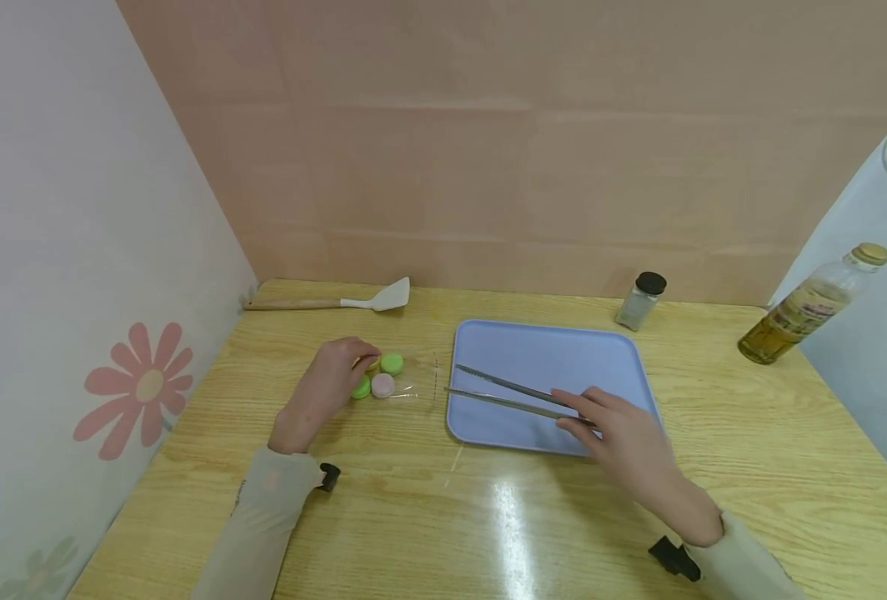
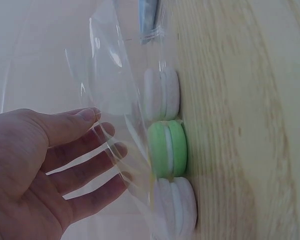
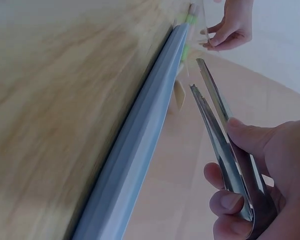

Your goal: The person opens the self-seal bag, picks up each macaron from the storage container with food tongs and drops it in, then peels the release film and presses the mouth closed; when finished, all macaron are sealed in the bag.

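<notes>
My left hand (image 1: 323, 379) pinches the upper film of a clear plastic bag (image 2: 106, 50), lifting it off the macarons inside. In the left wrist view a green macaron (image 2: 168, 149) stands between two pale pink ones. From above, a pink macaron (image 1: 383, 385) and a green one (image 1: 392, 363) show beside the fingers, which partly hide a yellow one. Metal tongs (image 3: 214, 135) are held in my right hand (image 1: 627, 437), thumb on one arm and fingers on the other. Their toothed tips stand apart with nothing between them, above the blue tray (image 1: 548, 350).
Behind the bag lies a spatula (image 1: 391, 296) with a white blade and wooden handle. A small black-capped jar (image 1: 638, 304) stands behind the tray. An oil bottle (image 1: 804, 312) is at the far right. Walls border the table at the back and sides.
</notes>
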The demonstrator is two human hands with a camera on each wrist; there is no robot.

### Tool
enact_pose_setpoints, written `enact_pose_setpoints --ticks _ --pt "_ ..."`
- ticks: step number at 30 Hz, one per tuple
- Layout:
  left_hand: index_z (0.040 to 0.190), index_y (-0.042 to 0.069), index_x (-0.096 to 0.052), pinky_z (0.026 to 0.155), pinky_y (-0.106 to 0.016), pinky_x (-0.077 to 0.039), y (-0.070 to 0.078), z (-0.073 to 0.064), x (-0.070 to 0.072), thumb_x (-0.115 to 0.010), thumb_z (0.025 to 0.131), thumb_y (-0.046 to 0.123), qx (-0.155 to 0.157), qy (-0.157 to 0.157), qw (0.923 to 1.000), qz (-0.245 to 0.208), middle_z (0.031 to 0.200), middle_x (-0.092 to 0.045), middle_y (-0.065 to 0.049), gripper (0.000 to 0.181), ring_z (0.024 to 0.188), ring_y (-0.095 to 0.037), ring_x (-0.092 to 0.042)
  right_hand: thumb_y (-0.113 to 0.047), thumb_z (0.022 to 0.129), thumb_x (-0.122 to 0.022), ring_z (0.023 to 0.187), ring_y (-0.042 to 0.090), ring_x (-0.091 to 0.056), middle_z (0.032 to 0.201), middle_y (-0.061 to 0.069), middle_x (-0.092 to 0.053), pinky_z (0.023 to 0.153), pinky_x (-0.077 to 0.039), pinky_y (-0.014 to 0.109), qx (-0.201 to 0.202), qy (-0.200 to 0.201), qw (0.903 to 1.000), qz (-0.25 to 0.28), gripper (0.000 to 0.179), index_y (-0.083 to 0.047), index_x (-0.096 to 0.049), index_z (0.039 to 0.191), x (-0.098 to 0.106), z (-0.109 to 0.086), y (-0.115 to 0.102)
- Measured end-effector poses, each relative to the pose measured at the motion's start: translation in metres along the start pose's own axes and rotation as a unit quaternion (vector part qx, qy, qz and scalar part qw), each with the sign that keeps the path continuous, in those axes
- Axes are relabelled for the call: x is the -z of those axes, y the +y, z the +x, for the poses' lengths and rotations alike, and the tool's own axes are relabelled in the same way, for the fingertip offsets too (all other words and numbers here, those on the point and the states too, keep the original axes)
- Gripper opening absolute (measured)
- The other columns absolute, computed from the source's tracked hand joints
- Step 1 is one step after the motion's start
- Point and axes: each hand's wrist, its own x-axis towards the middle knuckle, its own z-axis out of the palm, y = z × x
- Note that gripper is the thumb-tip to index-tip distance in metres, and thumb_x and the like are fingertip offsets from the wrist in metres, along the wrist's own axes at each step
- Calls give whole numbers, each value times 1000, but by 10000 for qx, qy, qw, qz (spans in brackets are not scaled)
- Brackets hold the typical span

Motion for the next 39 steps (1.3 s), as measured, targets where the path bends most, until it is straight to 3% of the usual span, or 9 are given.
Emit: enact_pose_setpoints --ticks 9,16,25,29,33,39 --pt "105 -3 -77 80 -40 -60 -1 1 -1 -71 93 -2 -4 -24 10000 31 101 -74 -13 13 93 -28 -71 -19 79 -85 52 -4 -28 79 -18 -53 41 -23 17 -711 -172 9960 -520 44 -21 -75 122 27 -33 11" --pt "104 -3 -77 77 -38 -60 -2 0 -2 -71 93 -2 -29 20 10000 30 100 -74 -13 13 92 -27 -71 -20 80 -85 51 -4 -27 74 -18 -44 39 -20 19 -1179 -69 9903 -728 42 -20 -76 121 46 -56 23" --pt "104 -3 -77 78 -39 -60 -4 0 -3 -71 93 -2 -72 45 10000 -4 100 -74 -13 13 92 -28 -71 -18 86 -82 52 -3 -32 78 -16 -51 38 -22 20 -1796 10 9804 -810 37 -18 -75 122 63 -81 39" --pt "105 -3 -77 78 -40 -60 -4 1 -3 -71 93 -1 -40 7 10000 -18 101 -74 -13 13 93 -28 -70 -20 89 -79 54 -5 -35 79 -16 -54 38 -23 21 -2067 69 9744 -881 34 -18 -74 123 73 -94 47" --pt "105 -3 -77 79 -40 -59 -4 0 -2 -70 94 -1 24 -12 10000 -35 101 -74 -13 13 93 -28 -70 -21 91 -77 54 -5 -38 84 -7 -61 37 -25 23 -2309 44 9677 -1015 34 -15 -73 124 80 -106 56" --pt "105 -3 -77 79 -40 -59 -4 1 -3 -70 94 -1 22 -36 10000 18 101 -73 -14 13 93 -28 -70 -27 97 -71 52 -4 -39 84 2 -64 38 -28 26 -2857 -315 9494 -1269 37 -8 -69 129 92 -122 71"
